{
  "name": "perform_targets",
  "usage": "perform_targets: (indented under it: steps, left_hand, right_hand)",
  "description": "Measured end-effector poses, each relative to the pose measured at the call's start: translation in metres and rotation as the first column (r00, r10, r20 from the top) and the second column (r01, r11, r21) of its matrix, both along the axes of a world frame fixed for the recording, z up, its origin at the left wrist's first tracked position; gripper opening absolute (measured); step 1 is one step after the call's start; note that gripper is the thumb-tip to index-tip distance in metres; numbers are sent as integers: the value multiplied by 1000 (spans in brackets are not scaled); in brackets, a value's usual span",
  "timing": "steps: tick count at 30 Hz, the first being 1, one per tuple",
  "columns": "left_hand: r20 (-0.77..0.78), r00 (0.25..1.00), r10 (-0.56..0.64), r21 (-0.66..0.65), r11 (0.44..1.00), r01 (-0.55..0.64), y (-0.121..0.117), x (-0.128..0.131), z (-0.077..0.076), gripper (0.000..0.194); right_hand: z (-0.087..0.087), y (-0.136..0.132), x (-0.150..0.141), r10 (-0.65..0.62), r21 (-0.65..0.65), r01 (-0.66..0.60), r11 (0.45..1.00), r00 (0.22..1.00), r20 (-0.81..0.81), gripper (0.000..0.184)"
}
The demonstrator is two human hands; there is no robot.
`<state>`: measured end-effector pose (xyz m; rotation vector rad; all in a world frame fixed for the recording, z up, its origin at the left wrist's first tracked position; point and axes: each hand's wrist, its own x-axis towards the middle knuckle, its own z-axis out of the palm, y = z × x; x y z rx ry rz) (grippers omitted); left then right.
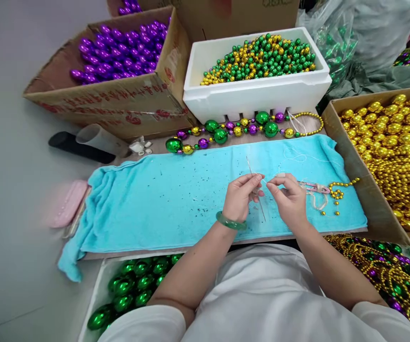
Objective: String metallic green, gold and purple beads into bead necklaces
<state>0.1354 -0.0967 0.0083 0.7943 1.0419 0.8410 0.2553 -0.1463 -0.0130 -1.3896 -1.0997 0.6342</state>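
My left hand (242,194), with a green bangle at its wrist, is closed on a long thin needle (263,211) that slants through its fingers. Close by on the right, my right hand (289,197) pinches a white thread (265,181) that runs across to the left fingertips. Both hands hover over a turquoise towel (148,204) strewn with dark specks. Right of the right hand lie pink-handled scissors (315,188), partly hidden, and a short string of gold beads (345,184). A finished-looking bead strand (221,135) in green, purple and gold stretches behind the towel.
A cardboard box of purple beads (123,52) and a white foam box (255,92) of small beads stand behind. At right is a box of gold beads (393,156). Green beads (134,285) sit below left; a black object (80,146) and clear cup lie left.
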Motion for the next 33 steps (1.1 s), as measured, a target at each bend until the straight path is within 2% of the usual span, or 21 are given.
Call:
perform_targets:
  steps: [3,5,8,11,14,16,18,22,25,28,33]
  left_hand:
    - [-46,999,0,32,999,2,1,-2,-1,34]
    - [-109,994,-5,101,995,16,0,-4,-3,33]
    - [-211,977,-15,240,969,67,-3,-5,-7,29]
    - [-243,970,-18,307,947,95,-6,-4,-11,27]
    - [-252,968,8,325,942,77,-6,-5,-13,25]
    - [-260,966,14,325,943,74,-6,-6,-13,26]
    - [-266,964,9,316,946,79,-5,-7,-14,28]
    - [-257,966,-6,300,950,85,-5,-8,-14,28]
    - [-253,968,-6,293,952,82,-6,-8,-14,30]
    - [-289,957,-5,288,953,92,-7,-8,-13,31]
    - [-360,933,-4,332,934,132,-12,-5,-12,25]
  right_hand:
    - [-2,-3,2,22,-21,-19,1000,992,123,5]
    - [-1,-3,4,13,-48,-8,999,994,108,8]
    - [5,0,5,15,-136,-37,990,986,-165,21]
    - [11,6,4,74,-231,-215,949,863,-501,32]
    - [13,11,2,72,-292,-334,896,760,-646,37]
    - [13,13,1,36,-332,-321,887,764,-644,34]
    - [12,13,1,15,-344,-273,898,802,-598,29]
    - [12,12,2,27,-304,-174,937,901,-432,19]
    - [14,12,4,-35,-292,-59,955,951,-306,17]
    - [20,13,7,-78,-248,7,969,958,-277,15]
    - [28,14,6,-54,-175,14,984,972,-230,15]
